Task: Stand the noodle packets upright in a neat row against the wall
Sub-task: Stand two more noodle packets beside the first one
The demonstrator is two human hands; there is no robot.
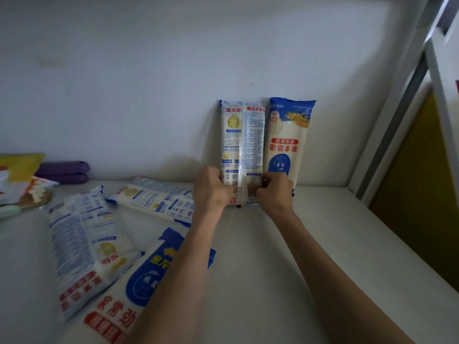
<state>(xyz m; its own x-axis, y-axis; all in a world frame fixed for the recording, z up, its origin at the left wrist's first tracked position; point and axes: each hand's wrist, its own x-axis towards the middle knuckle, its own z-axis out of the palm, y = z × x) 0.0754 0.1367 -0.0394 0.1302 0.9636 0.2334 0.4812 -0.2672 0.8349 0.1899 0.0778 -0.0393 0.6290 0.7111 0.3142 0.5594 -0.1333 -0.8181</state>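
Left hand [211, 188] and right hand [273, 193], stretched over the desk [285, 269] past three flat packets [82, 244], are each clasped round the foot of the held packet [242, 140]. It is thereby steadied upright, just beside the standing packet [289, 142], against the wall [149, 70].

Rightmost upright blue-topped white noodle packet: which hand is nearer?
Right. The right hand is beside the blue-topped packet; left hand grips the neighbouring white packet's far side.

The left hand [211, 189] and right hand [273, 193] cover the held packet [242, 135] at its foot; the nearest packet [124, 301] is cropped.
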